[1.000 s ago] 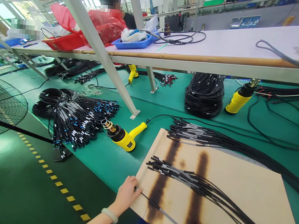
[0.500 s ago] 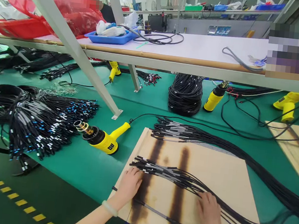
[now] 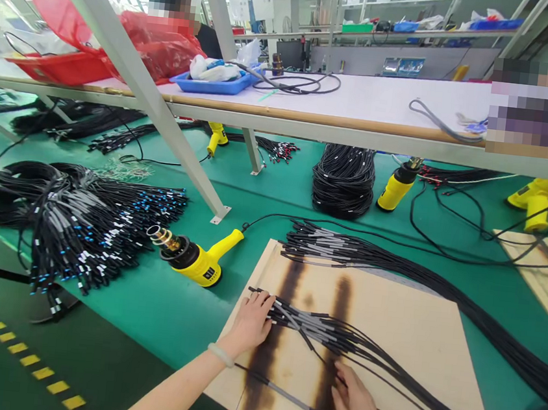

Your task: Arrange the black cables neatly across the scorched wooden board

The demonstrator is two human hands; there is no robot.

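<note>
Left hand (image 3: 252, 320) moved up onto cable ends (image 3: 286, 314); right hand (image 3: 355, 409) lower.

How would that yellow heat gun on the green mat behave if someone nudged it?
The yellow heat gun lies on its side, so it probably would not tip. Its round barrel might let it rock or roll slightly, though the angled handle should stop that. The trailing black cord would likely drag and resist.
</note>
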